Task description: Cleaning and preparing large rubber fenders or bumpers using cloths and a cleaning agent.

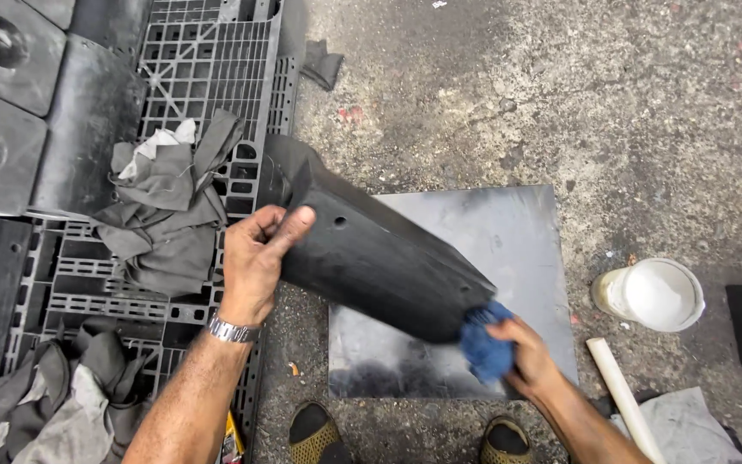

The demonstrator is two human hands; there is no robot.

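A long black rubber block with small holes in its face is tilted over a dark square mat on the concrete floor. My left hand, with a metal watch on the wrist, grips the block's upper left end. My right hand presses a blue cloth against the block's lower right end.
A black plastic pallet at the left carries grey rags and more black rubber blocks. A white tub of white paste and a white stick lie at the right. My shoes show at the bottom.
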